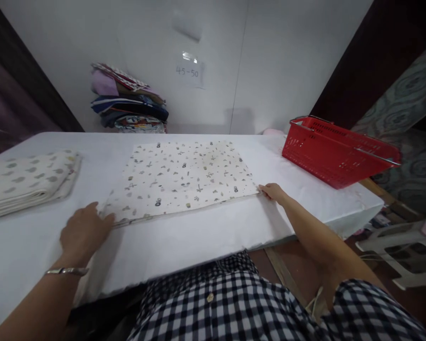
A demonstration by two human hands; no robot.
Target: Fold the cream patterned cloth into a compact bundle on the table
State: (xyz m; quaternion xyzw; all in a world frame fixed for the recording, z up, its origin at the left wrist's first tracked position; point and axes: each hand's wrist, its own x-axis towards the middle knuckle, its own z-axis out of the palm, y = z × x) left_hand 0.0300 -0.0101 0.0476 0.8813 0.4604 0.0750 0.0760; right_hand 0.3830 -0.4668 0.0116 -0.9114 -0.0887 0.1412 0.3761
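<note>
A folded white cloth (184,180) printed with small grey and olive figures lies flat on the table in front of me. Its near edge shows stacked layers. At the near right corner my right hand (273,192) is closed, pinching the fabric between thumb and fingers. Beside the near left corner is my left hand (85,232), its thumb apart from the fingers. That thumb touches the cloth's corner, and a bracelet circles the wrist.
A thick folded cloth (28,177) with grey prints rests at the left on the white-covered table (184,251). Folded fabrics (131,104) are stacked against the back wall. A red basket (337,151) with metal handles stands on the right end; below is a white stool (404,255).
</note>
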